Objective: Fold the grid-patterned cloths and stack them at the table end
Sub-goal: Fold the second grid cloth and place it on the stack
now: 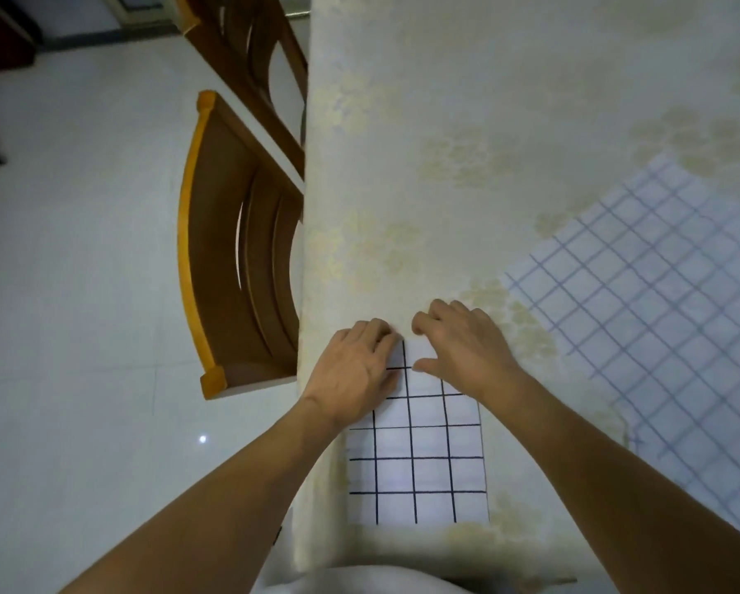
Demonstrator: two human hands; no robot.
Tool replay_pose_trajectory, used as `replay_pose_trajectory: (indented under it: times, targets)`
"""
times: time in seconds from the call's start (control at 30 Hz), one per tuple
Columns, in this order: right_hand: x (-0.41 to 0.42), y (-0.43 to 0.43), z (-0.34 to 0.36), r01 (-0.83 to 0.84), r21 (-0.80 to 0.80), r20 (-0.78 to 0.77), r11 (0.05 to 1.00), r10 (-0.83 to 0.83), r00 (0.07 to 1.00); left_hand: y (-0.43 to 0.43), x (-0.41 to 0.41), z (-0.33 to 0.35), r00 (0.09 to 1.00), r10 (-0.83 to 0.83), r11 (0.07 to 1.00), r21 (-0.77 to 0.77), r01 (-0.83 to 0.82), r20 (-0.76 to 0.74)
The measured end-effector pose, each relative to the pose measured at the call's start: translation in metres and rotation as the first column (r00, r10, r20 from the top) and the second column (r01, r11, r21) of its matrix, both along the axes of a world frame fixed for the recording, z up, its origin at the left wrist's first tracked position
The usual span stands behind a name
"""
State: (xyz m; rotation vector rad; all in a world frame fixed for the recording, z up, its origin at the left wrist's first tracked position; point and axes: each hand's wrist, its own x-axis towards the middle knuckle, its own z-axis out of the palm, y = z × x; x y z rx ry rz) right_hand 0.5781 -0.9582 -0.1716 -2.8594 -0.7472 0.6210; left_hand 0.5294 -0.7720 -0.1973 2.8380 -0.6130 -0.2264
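A folded white cloth with a black grid (419, 465) lies on the table near its left edge, close to me. My left hand (355, 370) covers its far left corner, with bent fingers and the thumb on the fabric. My right hand (462, 345) is at the far edge, its fingers curled over that edge and its thumb lying on the cloth. A larger white cloth with a blue grid (659, 319) lies spread flat at the right, running out of view.
The table wears a cream floral tablecloth (445, 143) that hangs over the left edge. Two wooden chairs (231, 267) stand along that side on the white tiled floor. The far stretch of the table holds only the tablecloth.
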Motion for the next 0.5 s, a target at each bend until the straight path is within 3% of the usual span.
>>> replay_pose_trajectory:
  times: [0.27, 0.5]
  targets:
    - [0.014, 0.0, -0.003, -0.039, -0.011, -0.254, 0.999, 0.035, 0.966, -0.002, 0.003, -0.007, 0.999, -0.035, 0.996, -0.077, 0.036, 0.018]
    - [0.019, -0.002, 0.002, 0.056, 0.095, -0.228, 0.994, -0.033, 0.973, -0.007, 0.035, -0.004, 0.994, -0.092, 0.991, -0.096, 0.097, 0.061]
